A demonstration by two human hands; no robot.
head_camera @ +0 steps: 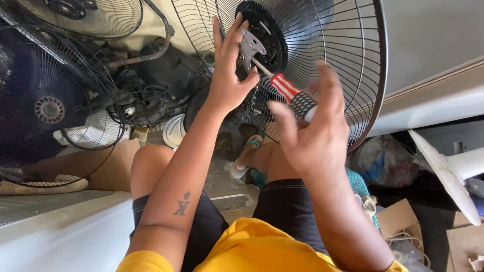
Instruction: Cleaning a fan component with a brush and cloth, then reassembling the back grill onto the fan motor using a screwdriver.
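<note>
The left hand (228,75) is raised with fingers spread wide, its fingertips resting against a small grey metal bracket (250,48) at the black hub (267,30) of a wire fan guard (322,55). The right hand (307,131) is blurred; it grips the red-and-white striped handle of a screwdriver (287,90) loosely between thumb and fingers. The screwdriver shaft points up and left, with its tip at the bracket. The guard stands far centre, above the person's knees. To the far left lie other fan guards (45,106). A white fan blade (443,171) lies at the right.
</note>
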